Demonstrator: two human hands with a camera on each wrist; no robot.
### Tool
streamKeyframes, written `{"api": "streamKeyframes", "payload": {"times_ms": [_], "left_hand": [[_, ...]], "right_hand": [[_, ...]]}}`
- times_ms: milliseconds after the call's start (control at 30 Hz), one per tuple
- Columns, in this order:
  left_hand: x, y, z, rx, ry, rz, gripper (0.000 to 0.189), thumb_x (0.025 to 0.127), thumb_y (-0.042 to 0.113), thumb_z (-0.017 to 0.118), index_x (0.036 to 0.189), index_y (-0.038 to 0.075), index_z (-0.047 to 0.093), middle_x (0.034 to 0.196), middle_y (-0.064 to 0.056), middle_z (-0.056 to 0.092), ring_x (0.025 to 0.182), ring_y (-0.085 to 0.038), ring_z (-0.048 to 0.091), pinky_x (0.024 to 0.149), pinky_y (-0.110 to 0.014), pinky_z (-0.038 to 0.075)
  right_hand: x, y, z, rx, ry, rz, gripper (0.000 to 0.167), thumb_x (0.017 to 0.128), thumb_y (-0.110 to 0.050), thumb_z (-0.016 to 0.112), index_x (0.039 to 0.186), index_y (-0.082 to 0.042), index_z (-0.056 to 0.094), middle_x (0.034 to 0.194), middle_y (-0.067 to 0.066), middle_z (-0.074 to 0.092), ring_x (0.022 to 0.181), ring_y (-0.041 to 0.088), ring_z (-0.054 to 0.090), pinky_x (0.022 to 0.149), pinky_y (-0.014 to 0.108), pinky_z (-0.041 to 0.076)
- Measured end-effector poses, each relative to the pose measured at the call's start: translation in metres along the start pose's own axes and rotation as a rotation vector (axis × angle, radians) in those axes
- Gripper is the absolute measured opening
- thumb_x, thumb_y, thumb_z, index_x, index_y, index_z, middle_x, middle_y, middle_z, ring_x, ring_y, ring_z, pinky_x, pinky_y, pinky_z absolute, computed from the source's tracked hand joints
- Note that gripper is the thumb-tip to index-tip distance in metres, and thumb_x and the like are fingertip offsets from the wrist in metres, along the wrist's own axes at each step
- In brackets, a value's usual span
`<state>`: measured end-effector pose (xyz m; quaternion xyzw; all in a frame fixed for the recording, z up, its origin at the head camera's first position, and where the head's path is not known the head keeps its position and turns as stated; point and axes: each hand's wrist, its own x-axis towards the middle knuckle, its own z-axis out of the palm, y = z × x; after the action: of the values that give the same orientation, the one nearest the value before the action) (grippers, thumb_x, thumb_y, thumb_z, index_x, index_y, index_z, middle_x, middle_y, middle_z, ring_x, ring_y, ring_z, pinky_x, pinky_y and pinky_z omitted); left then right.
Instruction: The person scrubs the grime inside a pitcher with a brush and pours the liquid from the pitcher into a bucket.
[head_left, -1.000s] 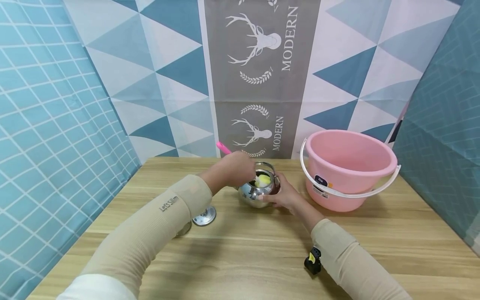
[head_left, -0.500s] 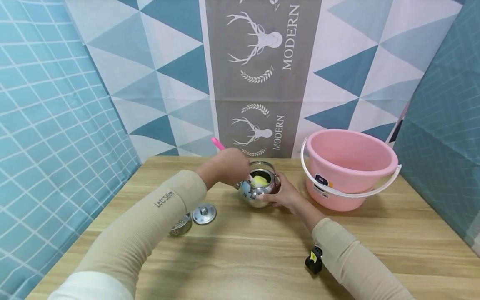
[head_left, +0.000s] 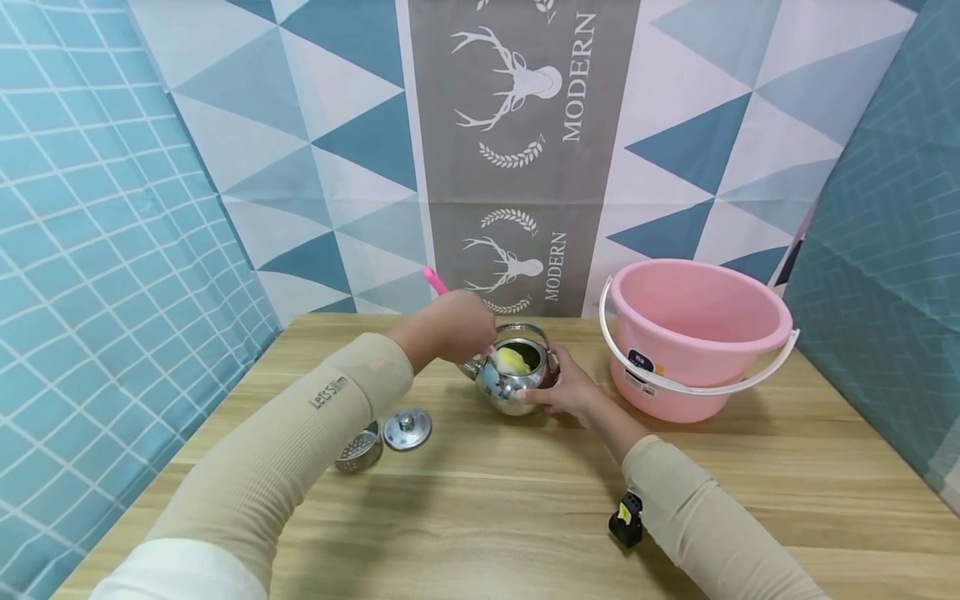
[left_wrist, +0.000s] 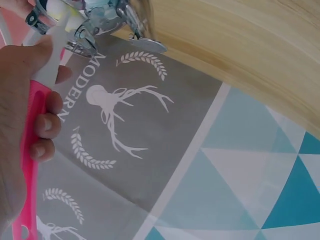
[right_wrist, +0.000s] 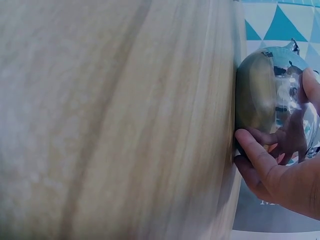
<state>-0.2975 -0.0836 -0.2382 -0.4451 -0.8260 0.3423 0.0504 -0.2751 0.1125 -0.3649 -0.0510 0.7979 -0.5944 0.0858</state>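
Note:
My left hand (head_left: 463, 327) grips a sponge brush (left_wrist: 31, 112) by its pink and white handle. Its yellow and white sponge head (head_left: 512, 361) sits inside the open mouth of a shiny steel teapot (head_left: 501, 398). The handle slants up to the left past my fist. On the teapot's right side my right hand (head_left: 566, 385) holds the round body, thumb toward the front; the right wrist view shows fingers curled low around the polished belly (right_wrist: 290, 95). The teapot stands on the wooden table with its hoop handle raised and its spout to the left.
A steel lid (head_left: 407, 429) lies left of the teapot, beside a perforated strainer (head_left: 360, 452) partly behind my left sleeve. A pink bucket (head_left: 682, 406) with a white handle stands at the right. A patterned backdrop closes off the table's (head_left: 480, 517) back edge.
The sponge head has shifted left within the teapot's mouth, and my left hand has moved slightly left and up. The strainer shows more from behind the sleeve. My right hand keeps its hold.

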Motion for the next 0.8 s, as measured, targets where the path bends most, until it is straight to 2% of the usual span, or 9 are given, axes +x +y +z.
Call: {"api": "streamKeyframes", "payload": {"times_ms": [167,300,433,600,800], "left_hand": [[0.002,0.001,0.0,0.018,0.006,-0.028,0.025,0.093,0.036,0.064,0.078,0.017,0.068,0.076,0.003,0.066,0.066,-0.015,0.059,0.069,-0.034,0.053],[0.004,0.003,0.0,0.072,0.013,-0.048,0.015,0.09,0.025,0.067,0.076,0.018,0.067,0.071,0.004,0.063,0.061,-0.013,0.054,0.063,-0.032,0.053],[0.005,0.006,0.001,0.12,0.021,-0.059,0.013,0.087,0.014,0.064,0.075,0.018,0.068,0.068,0.005,0.061,0.059,-0.012,0.052,0.058,-0.031,0.051],[0.007,0.012,0.003,0.172,0.035,-0.065,0.012,0.088,0.014,0.064,0.078,0.018,0.07,0.072,0.004,0.064,0.061,-0.011,0.054,0.055,-0.029,0.05],[0.01,0.018,0.009,0.193,0.081,-0.074,0.011,0.088,0.016,0.064,0.081,0.018,0.071,0.077,0.002,0.066,0.064,-0.013,0.056,0.053,-0.031,0.051]], "right_hand": [[0.0,0.0,0.001,-0.01,-0.001,-0.004,0.102,0.074,-0.01,0.085,0.153,-0.012,0.019,0.125,0.027,0.043,0.093,0.029,0.053,0.065,0.038,0.055],[0.001,0.001,0.001,-0.011,0.0,-0.005,0.102,0.074,-0.01,0.085,0.153,-0.013,0.02,0.129,0.028,0.042,0.099,0.032,0.052,0.067,0.039,0.056],[0.002,0.002,0.002,-0.016,-0.001,-0.008,0.102,0.074,-0.011,0.085,0.153,-0.012,0.019,0.131,0.029,0.041,0.103,0.033,0.051,0.068,0.04,0.056],[0.001,0.002,0.002,-0.024,0.004,-0.01,0.101,0.075,-0.012,0.085,0.152,-0.011,0.02,0.13,0.029,0.042,0.108,0.035,0.05,0.068,0.04,0.056],[-0.001,0.0,0.003,-0.021,0.005,-0.01,0.101,0.075,-0.011,0.084,0.152,-0.01,0.018,0.135,0.031,0.041,0.107,0.035,0.051,0.067,0.04,0.056]]}}
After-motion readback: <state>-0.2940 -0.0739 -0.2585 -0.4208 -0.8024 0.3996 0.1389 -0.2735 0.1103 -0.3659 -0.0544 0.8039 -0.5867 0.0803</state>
